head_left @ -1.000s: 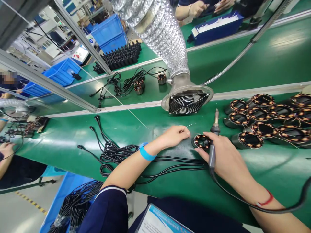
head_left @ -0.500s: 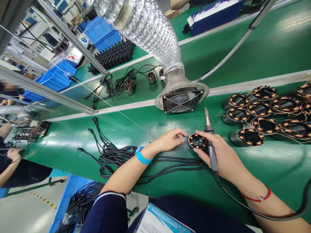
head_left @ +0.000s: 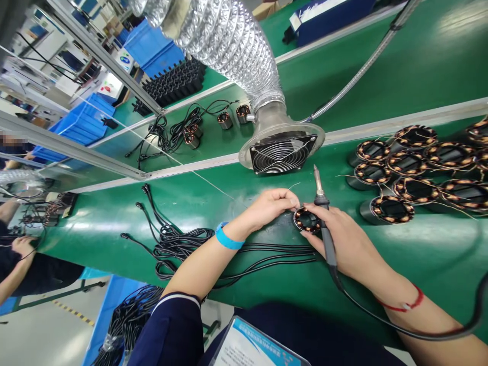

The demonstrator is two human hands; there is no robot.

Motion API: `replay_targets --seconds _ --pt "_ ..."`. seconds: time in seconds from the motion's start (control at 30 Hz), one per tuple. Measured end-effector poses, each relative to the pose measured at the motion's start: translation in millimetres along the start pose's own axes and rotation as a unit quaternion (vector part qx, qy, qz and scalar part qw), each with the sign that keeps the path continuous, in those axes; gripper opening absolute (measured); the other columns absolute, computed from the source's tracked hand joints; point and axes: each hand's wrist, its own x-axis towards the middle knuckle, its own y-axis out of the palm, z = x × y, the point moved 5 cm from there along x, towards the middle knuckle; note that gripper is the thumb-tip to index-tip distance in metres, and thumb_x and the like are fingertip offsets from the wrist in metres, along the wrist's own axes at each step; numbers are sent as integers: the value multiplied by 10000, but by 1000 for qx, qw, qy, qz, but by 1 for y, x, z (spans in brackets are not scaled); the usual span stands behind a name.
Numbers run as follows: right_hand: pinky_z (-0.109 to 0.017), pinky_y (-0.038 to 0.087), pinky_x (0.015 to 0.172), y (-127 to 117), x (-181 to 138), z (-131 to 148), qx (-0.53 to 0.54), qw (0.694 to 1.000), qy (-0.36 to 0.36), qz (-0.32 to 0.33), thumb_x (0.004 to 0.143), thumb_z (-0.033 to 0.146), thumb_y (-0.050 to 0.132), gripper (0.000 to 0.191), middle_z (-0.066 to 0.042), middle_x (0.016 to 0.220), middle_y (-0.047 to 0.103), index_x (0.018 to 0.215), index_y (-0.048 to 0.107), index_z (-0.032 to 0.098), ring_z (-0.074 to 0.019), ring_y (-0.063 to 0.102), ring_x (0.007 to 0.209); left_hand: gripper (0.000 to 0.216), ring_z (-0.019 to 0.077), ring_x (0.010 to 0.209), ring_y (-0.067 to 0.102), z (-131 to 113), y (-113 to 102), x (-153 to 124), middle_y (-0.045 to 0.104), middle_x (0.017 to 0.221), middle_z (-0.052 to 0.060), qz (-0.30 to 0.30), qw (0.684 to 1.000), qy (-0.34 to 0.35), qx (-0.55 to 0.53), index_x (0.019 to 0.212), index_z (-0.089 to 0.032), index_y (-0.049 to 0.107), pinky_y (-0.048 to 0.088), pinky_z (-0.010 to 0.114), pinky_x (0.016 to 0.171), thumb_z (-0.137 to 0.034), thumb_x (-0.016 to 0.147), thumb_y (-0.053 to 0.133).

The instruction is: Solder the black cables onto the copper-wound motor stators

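Observation:
My right hand (head_left: pixel 345 241) holds a soldering iron (head_left: pixel 328 244), its tip pointing up and away from me. Thumb and fingers of the same hand also grip a small motor stator (head_left: pixel 305 229), a dark ring with copper windings. At the stator's upper left rim, my left hand (head_left: pixel 275 207) is closed in a pinch. A thin wire (head_left: pixel 294 185) sticks out above its fingertips. Several black cables (head_left: pixel 274 249) lie on the green bench just below the stator, their coiled part left of my left forearm.
A fume extractor fan (head_left: pixel 282 155) on a foil duct (head_left: pixel 244 51) hangs just beyond my hands. Several wound stators (head_left: pixel 392 209) stand at the right. A low rail (head_left: pixel 198 166) runs along the bench. Another person's hand (head_left: pixel 23 246) is at far left.
My left hand has moved up and right to the stator's rim, its fingers now closed in a pinch. The thin wire now shows above them. The right hand keeps its hold.

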Motion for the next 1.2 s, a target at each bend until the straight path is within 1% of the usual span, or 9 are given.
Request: replay_targets --seconds 0.17,0.27,0.37,0.53,0.67,0.83,0.97,1.1,1.2 --pt "-390 568 762 -3 -3 -10 7 998 61 -21 1007 383 519 377 -112 1058 666 1328 504 185 -263 661 908 99 83 640 453 25 -1 -15 528 724 -52 -7 989 -25 148 935 -153 590 390 231 677 -187 858 642" --pt "-409 569 787 -2 -4 -14 6 996 88 -23 998 420 534 398 -121 1087 665 1323 519 190 -270 655 920 84 126 757 520 37 5 -21 574 813 -15 9 952 18 304 883 -168 620 425 271 765 -193 835 684" --pt "-426 570 801 -1 -7 -18 8 992 122 -20 983 466 547 433 -126 1107 662 1321 531 196 -282 657 945 85 158 845 570 37 7 -22 618 880 21 -23 933 73 353 846 -175 657 454 300 836 -198 902 599" --pt "-424 569 806 -3 -7 -19 11 991 132 -22 973 461 557 455 -127 1112 657 1338 520 192 -285 656 958 157 147 872 603 22 4 -20 668 868 41 -8 971 123 205 810 -152 715 465 286 882 -162 899 586" --pt "-394 561 751 -2 -4 -13 29 996 78 3 990 422 548 403 -107 1020 659 1321 528 194 -269 650 892 133 82 652 512 27 7 -18 638 746 11 67 997 22 33 751 -124 690 431 237 711 -177 859 633" --pt "-402 550 756 -1 -6 -12 32 997 63 24 994 412 524 390 -95 974 641 1320 527 199 -264 646 862 131 44 558 402 33 -7 -22 568 685 -40 -51 998 -21 0 812 -128 645 362 205 617 -243 876 647" --pt "-411 546 774 0 -6 -14 34 998 49 38 986 406 526 414 -104 1004 653 1345 514 200 -273 652 887 90 108 793 573 18 -3 -21 662 837 18 -34 987 75 141 826 -139 661 451 242 801 -170 895 613" --pt "-424 558 824 -4 -4 -15 41 998 24 33 996 401 514 432 -122 1095 681 1376 515 195 -283 673 951 188 175 927 629 -2 11 -26 698 951 59 60 909 161 379 904 -177 719 464 294 867 -207 961 543" --pt "-453 569 838 -9 -2 -22 47 997 48 34 997 425 498 451 -136 1145 694 1390 531 205 -306 686 995 229 219 1070 654 -15 -4 -41 717 1137 85 45 869 140 473 1143 -203 702 476 327 941 -249 962 571"
